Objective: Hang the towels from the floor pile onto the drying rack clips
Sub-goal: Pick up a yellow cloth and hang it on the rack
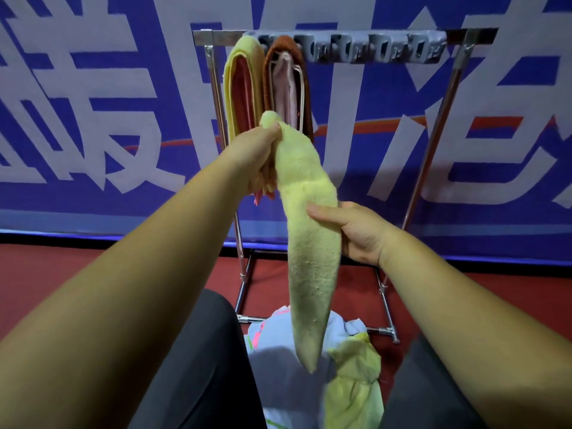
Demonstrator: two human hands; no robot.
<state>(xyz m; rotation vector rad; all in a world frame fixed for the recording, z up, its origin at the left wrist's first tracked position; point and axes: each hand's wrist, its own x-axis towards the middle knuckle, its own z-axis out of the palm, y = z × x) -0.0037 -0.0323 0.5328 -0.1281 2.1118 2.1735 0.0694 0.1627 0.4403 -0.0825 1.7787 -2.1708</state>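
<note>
A pale yellow towel hangs bunched into a long strip in front of me. My left hand pinches its top end below the rack's hung towels. My right hand grips the strip around its middle, thumb across the front. The metal drying rack stands behind, with a grey row of clips along its top bar. A yellow towel and a brown towel hang at the left of the bar, pink cloth showing inside each. The floor pile lies between my knees.
A blue banner wall with large white characters runs behind the rack. The floor is red. My knees in dark trousers flank the pile. The rack's chrome base feet sit just beyond the pile.
</note>
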